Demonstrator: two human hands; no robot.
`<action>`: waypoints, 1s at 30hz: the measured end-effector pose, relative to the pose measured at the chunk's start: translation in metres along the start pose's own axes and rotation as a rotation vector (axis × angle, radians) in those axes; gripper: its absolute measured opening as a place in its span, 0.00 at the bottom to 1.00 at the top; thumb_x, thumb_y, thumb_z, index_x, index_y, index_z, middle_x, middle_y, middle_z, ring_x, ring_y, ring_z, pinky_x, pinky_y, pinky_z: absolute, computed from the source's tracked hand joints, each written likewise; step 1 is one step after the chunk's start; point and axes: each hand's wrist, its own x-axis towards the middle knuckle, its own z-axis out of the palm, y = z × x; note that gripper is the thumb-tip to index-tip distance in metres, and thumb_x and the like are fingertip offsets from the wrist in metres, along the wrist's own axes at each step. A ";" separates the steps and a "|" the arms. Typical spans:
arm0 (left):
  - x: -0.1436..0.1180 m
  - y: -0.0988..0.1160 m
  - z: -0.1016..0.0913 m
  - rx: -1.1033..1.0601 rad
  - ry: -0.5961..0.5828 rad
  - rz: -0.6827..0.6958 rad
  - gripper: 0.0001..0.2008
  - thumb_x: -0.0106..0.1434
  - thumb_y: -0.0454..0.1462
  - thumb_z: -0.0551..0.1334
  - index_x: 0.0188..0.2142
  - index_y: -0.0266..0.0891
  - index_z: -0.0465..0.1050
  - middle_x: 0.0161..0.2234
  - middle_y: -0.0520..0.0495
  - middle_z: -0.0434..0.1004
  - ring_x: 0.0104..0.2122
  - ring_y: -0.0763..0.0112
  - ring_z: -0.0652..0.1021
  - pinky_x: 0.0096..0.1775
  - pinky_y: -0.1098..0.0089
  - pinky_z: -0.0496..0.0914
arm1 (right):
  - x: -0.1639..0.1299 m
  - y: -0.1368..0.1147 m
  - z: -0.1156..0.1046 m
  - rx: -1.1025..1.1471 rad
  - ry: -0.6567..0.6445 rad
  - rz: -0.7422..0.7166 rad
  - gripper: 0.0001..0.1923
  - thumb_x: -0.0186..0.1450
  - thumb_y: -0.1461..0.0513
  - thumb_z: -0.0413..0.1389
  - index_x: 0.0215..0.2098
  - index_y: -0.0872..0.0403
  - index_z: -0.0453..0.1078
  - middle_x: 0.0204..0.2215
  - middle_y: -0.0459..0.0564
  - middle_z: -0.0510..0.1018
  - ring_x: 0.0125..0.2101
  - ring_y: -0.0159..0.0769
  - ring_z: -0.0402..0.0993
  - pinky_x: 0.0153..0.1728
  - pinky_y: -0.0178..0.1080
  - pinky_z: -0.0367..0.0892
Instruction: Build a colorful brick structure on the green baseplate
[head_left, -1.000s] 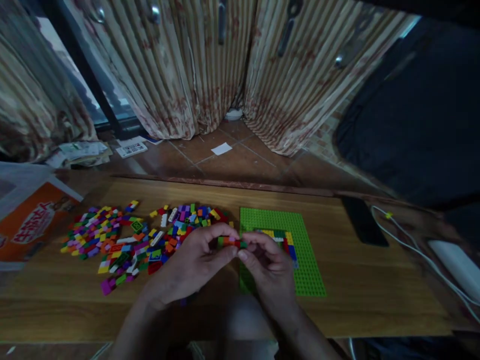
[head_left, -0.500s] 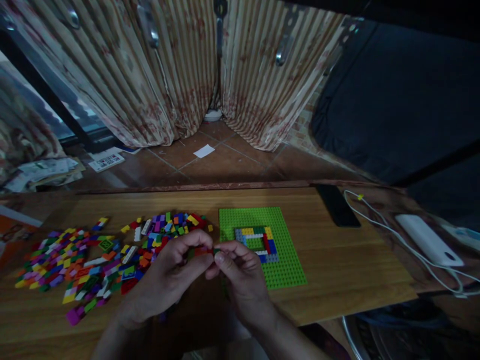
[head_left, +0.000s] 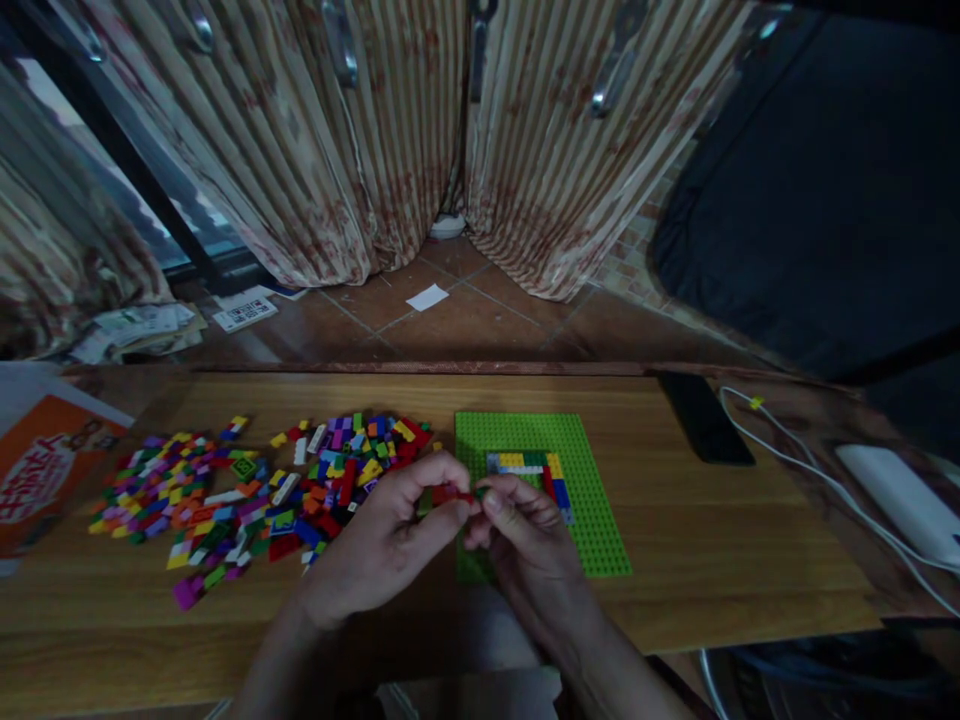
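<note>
My left hand (head_left: 390, 540) and my right hand (head_left: 525, 535) meet above the wooden table (head_left: 712, 530), both pinching a small strip of joined bricks (head_left: 450, 494), red and green. Just behind my right hand lies a green baseplate (head_left: 592, 500) with a small frame of yellow, white, red and blue bricks (head_left: 536, 465) on it, partly hidden by my fingers. A wide scatter of loose coloured bricks (head_left: 247, 485) spreads to the left of my hands.
An orange printed box (head_left: 37, 470) sits at the table's left end. A black phone (head_left: 705, 430), a white cable (head_left: 817, 480) and a white power bank (head_left: 896, 500) lie at the right. Striped curtains (head_left: 390, 130) and tiled floor lie beyond the far edge.
The view has shifted left then back right. My hands stay together on the brick strip, working it in front of the baseplate.
</note>
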 end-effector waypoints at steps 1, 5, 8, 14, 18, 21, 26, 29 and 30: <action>0.000 -0.002 0.000 0.011 0.017 0.003 0.06 0.68 0.38 0.55 0.35 0.39 0.67 0.25 0.56 0.68 0.21 0.80 0.66 0.25 0.75 0.61 | 0.001 -0.002 -0.001 -0.013 0.021 0.004 0.08 0.54 0.59 0.69 0.31 0.50 0.79 0.24 0.42 0.81 0.20 0.23 0.73 0.25 0.27 0.71; 0.000 -0.013 -0.005 0.103 0.109 -0.022 0.05 0.66 0.37 0.55 0.36 0.40 0.68 0.26 0.56 0.66 0.21 0.79 0.66 0.26 0.74 0.61 | 0.009 -0.016 -0.011 -0.154 0.145 -0.068 0.10 0.51 0.58 0.70 0.31 0.51 0.80 0.25 0.44 0.81 0.20 0.23 0.73 0.25 0.28 0.70; 0.001 -0.020 -0.008 0.130 0.149 -0.042 0.05 0.66 0.38 0.56 0.36 0.40 0.68 0.25 0.57 0.64 0.21 0.79 0.65 0.25 0.74 0.59 | 0.016 -0.034 -0.027 -0.297 0.235 -0.149 0.11 0.52 0.57 0.69 0.32 0.52 0.80 0.22 0.44 0.80 0.21 0.26 0.73 0.27 0.31 0.71; 0.004 -0.022 -0.008 0.159 0.170 -0.060 0.05 0.65 0.38 0.56 0.35 0.40 0.68 0.25 0.57 0.63 0.22 0.78 0.64 0.24 0.74 0.58 | 0.020 -0.059 -0.062 -0.773 0.369 -0.262 0.13 0.54 0.55 0.67 0.36 0.53 0.79 0.25 0.46 0.81 0.24 0.32 0.76 0.28 0.35 0.70; 0.006 -0.019 -0.006 0.185 0.174 -0.058 0.06 0.65 0.38 0.56 0.34 0.39 0.69 0.25 0.57 0.62 0.23 0.77 0.63 0.25 0.73 0.58 | 0.018 -0.057 -0.071 -1.138 0.289 -0.303 0.10 0.59 0.55 0.62 0.36 0.52 0.79 0.33 0.49 0.83 0.31 0.37 0.78 0.33 0.39 0.71; 0.008 -0.018 -0.005 0.205 0.173 -0.038 0.06 0.64 0.37 0.56 0.33 0.39 0.69 0.26 0.56 0.64 0.26 0.76 0.65 0.28 0.72 0.60 | 0.017 -0.054 -0.069 -1.318 0.217 -0.352 0.08 0.61 0.58 0.60 0.36 0.51 0.79 0.35 0.49 0.83 0.34 0.38 0.78 0.37 0.39 0.71; 0.010 -0.020 -0.005 0.216 0.174 -0.017 0.05 0.65 0.37 0.56 0.33 0.39 0.69 0.27 0.55 0.66 0.28 0.75 0.67 0.31 0.72 0.61 | 0.020 -0.049 -0.062 -1.486 0.108 -0.377 0.07 0.63 0.62 0.57 0.36 0.52 0.78 0.33 0.47 0.82 0.33 0.36 0.78 0.36 0.38 0.70; 0.009 -0.021 -0.005 0.213 0.176 -0.011 0.05 0.65 0.37 0.56 0.34 0.39 0.69 0.28 0.55 0.67 0.28 0.75 0.67 0.31 0.72 0.61 | 0.022 -0.045 -0.060 -1.552 0.063 -0.383 0.08 0.64 0.63 0.56 0.37 0.51 0.78 0.34 0.47 0.82 0.34 0.37 0.79 0.36 0.38 0.69; 0.008 -0.022 -0.004 0.208 0.175 -0.007 0.05 0.65 0.37 0.56 0.34 0.39 0.69 0.28 0.55 0.67 0.29 0.74 0.68 0.31 0.72 0.61 | 0.023 -0.044 -0.059 -1.572 0.052 -0.383 0.08 0.64 0.63 0.56 0.37 0.51 0.78 0.34 0.47 0.82 0.34 0.38 0.79 0.36 0.38 0.69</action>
